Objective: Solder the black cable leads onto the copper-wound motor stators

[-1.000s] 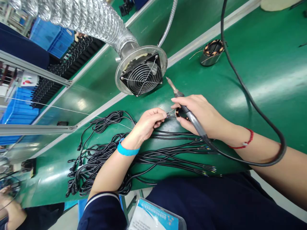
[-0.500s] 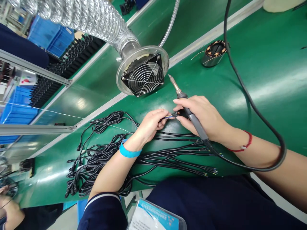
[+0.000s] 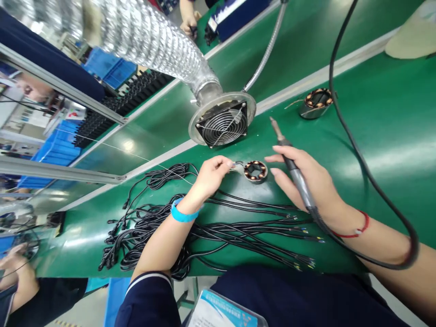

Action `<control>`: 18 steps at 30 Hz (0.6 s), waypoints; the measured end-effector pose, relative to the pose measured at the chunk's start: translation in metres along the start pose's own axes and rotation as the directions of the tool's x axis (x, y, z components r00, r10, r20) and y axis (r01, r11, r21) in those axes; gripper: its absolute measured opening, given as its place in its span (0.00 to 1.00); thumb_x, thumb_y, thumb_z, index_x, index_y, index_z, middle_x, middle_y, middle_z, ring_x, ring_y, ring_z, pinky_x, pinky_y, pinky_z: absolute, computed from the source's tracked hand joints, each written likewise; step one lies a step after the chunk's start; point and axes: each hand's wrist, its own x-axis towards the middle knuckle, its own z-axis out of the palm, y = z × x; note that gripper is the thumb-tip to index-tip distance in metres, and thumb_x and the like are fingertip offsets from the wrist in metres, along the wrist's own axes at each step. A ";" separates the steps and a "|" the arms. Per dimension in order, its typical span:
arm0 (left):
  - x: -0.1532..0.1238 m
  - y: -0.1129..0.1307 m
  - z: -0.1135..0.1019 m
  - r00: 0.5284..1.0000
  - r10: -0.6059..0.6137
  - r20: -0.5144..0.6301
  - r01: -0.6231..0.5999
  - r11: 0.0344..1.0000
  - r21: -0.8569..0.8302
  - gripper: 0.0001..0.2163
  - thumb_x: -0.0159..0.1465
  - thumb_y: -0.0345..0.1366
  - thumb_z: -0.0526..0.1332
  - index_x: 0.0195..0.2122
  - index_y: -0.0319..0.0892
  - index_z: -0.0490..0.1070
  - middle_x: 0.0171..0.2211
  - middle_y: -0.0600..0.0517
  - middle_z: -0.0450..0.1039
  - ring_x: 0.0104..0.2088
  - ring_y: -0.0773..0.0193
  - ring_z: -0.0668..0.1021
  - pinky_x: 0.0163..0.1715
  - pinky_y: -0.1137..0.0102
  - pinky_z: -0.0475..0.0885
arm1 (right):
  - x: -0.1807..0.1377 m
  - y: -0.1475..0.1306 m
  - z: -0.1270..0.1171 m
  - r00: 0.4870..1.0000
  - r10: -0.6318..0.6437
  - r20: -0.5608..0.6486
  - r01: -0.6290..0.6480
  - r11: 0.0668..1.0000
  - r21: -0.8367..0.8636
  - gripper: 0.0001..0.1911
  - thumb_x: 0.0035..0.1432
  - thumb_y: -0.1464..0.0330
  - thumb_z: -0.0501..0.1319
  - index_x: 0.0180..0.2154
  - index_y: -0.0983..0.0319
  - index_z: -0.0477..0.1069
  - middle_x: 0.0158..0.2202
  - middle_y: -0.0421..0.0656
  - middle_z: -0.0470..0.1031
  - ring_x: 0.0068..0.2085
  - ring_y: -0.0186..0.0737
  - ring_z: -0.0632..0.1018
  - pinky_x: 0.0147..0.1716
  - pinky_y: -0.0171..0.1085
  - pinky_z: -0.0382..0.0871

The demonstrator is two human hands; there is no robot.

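Note:
My left hand, with a blue band at its wrist, pinches thin wires by their ends. They lead to a motor stator, a metal ring with copper windings, between my hands above the green bench. My right hand holds a soldering iron between thumb and palm side, its tip pointing up and away. The thumb and forefinger of that hand are apart, close to the stator but off it. Under my left forearm lie several black cables with bared coloured ends.
A fume extractor fan on a silver duct hangs over the bench's far side. A second stator stands at the back right. The iron's cord loops on the right. Co-workers' hands show beyond and at left.
My right fingers have opened away from the left hand and moved right, still with the iron. The stator now shows between the hands. The whole view has shifted.

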 end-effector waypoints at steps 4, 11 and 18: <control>0.012 0.003 -0.049 0.966 -0.022 -0.259 0.026 1.000 0.010 0.05 0.60 0.34 0.63 0.30 0.38 0.73 0.23 0.57 0.66 0.21 0.74 0.65 0.23 0.75 0.59 | 0.002 0.005 -0.012 0.995 0.070 -0.078 -0.070 0.997 -0.009 0.21 0.65 0.69 0.60 0.59 0.53 0.66 0.43 0.43 0.82 0.49 0.46 0.81 0.49 0.45 0.77; -0.003 -0.009 -0.098 0.956 -0.022 -0.293 0.066 0.988 0.140 0.11 0.64 0.40 0.60 0.40 0.38 0.75 0.37 0.49 0.77 0.37 0.66 0.76 0.41 0.71 0.70 | 0.011 -0.008 -0.028 0.985 -0.172 0.031 0.174 0.982 -0.079 0.19 0.67 0.69 0.59 0.58 0.49 0.67 0.37 0.40 0.81 0.34 0.43 0.81 0.35 0.41 0.75; -0.025 -0.026 -0.095 0.973 0.016 -0.229 0.049 0.960 0.276 0.08 0.56 0.37 0.62 0.22 0.40 0.72 0.24 0.52 0.73 0.30 0.65 0.72 0.36 0.70 0.67 | 0.006 0.020 -0.075 0.903 -0.260 0.342 0.351 0.906 -0.238 0.18 0.69 0.63 0.52 0.57 0.51 0.69 0.32 0.43 0.79 0.27 0.47 0.79 0.24 0.44 0.71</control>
